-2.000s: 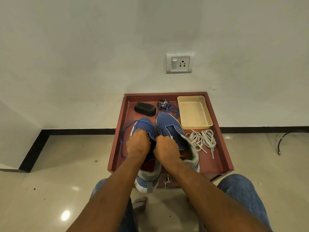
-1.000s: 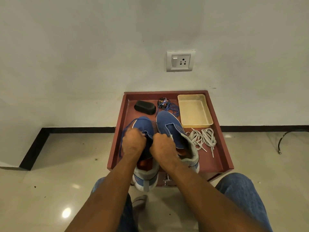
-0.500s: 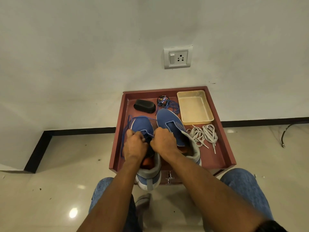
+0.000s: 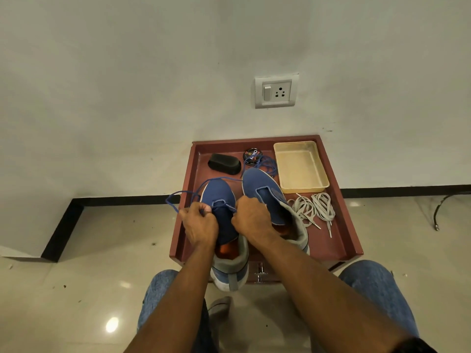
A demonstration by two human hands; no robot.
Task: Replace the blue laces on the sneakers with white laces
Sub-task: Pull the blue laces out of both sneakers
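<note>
The only lettering you can see is on the lid of the round tin at the far side of the tray. It is light print on a dark lid, it begins "Ch", and the rest is too small and too tilted for you to read; a blue lace crosses part of it. The wall socket shows you only a switch and pin holes, with no words. Nothing else carries readable text.
</note>
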